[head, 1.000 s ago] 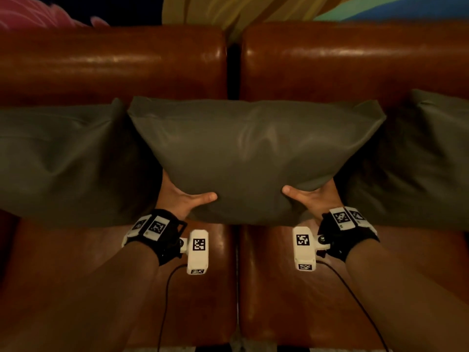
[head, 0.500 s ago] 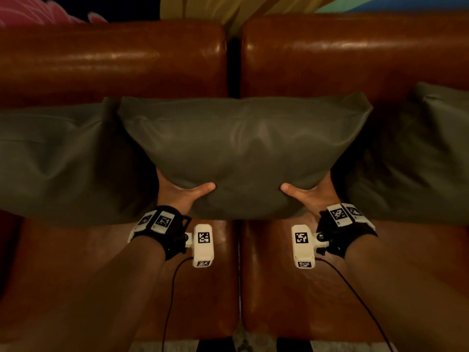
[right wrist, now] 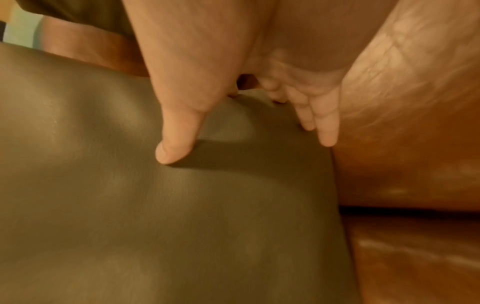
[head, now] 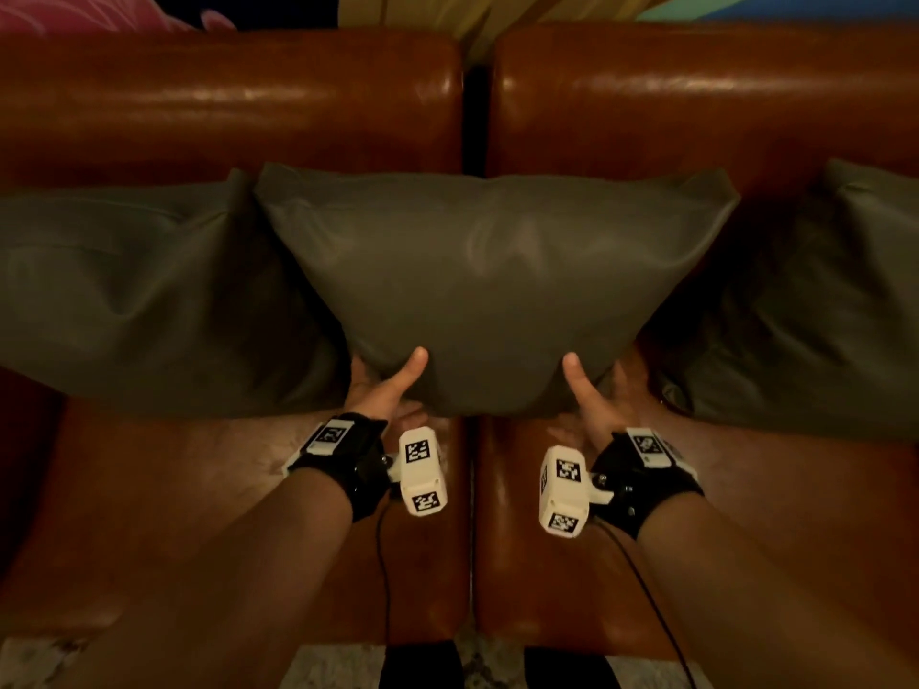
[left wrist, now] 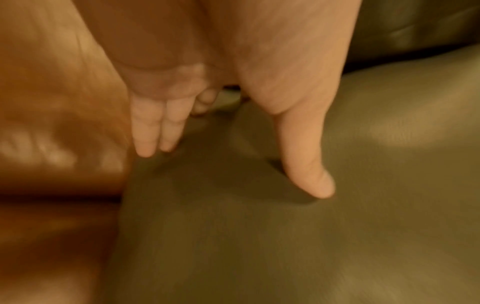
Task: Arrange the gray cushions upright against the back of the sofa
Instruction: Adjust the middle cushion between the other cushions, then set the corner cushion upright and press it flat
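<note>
Cushions in gray line the brown leather sofa (head: pixel 224 101). The middle cushion (head: pixel 492 281) leans upright against the sofa back, straddling the dark gap between the two back sections. Your left hand (head: pixel 383 390) grips its lower left edge, thumb pressed on the front face and fingers (left wrist: pixel 153 127) tucked underneath; your right hand (head: pixel 597 395) grips the lower right edge the same way. A second gray cushion (head: pixel 139 300) sits just left of the middle cushion, touching it, and a third (head: pixel 805 310) sits just right of it. White wrist cameras (head: pixel 421 469) carry black-and-white square marker codes; no readable writing shows anywhere.
</note>
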Tool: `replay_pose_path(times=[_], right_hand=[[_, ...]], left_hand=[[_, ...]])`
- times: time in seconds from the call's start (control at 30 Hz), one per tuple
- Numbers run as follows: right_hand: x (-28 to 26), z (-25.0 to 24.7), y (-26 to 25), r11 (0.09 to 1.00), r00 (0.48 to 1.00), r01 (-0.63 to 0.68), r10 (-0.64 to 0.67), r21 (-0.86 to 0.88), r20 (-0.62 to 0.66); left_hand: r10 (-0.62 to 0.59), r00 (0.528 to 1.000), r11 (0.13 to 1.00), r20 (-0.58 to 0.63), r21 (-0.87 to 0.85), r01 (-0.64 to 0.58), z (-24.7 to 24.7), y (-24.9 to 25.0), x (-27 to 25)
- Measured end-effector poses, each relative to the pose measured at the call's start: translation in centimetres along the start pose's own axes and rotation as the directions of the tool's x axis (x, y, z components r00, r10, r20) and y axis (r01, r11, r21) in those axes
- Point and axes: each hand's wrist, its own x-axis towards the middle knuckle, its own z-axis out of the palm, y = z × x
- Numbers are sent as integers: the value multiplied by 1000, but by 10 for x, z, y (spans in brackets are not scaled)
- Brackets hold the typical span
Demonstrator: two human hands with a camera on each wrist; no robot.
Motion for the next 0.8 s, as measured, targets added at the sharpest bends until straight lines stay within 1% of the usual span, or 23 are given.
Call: replay_pose_path(times=[0.03,0.1,0.17,0.27,0.33,0.4,0.47,0.57,0.63,0.67,0.7,0.73,0.8], right_hand=[[-5,-2,4,1000,1000,-2,2,-6,-21],[-14,-5,19,996,997,-57,53,-75,-49],[-26,0,32,980,994,-108,103,-166,-40],[-48,28,47,949,985,-151,168,-278,40],[-64,59,55,923,980,-134,177,-361,88],[-79,99,63,898,987,-74,130,-435,100],[-92,147,71,884,991,6,57,-467,122],[-110,223,83,886,988,100,-34,-453,153],[-115,267,83,870,982,172,-115,-463,147],[-115,287,81,862,977,208,-157,-463,145],[-111,304,79,863,972,234,-193,-448,137],[-109,317,78,871,967,255,-226,-420,119],[-104,334,74,868,955,296,-283,-398,94]], left_hand=[[-9,1000,999,-13,39,9,-8,-1,-5],[-18,998,994,-58,103,24,-26,-2,-13],[-27,996,987,-85,156,40,-47,-2,-22],[-32,997,972,-77,231,49,-87,-1,-31],[-35,997,959,-73,278,53,-120,2,-34],[-34,996,951,-80,305,57,-160,5,-31],[-25,994,946,-110,320,59,-208,11,-20],[4,991,933,-134,357,45,-286,29,9],[44,988,929,-146,371,13,-332,53,27],[72,988,925,-134,380,-16,-352,69,36],[123,986,919,-112,389,-70,-368,84,43],[199,976,907,-87,394,-149,-382,97,50],[347,936,879,-59,369,-303,-402,115,70]])
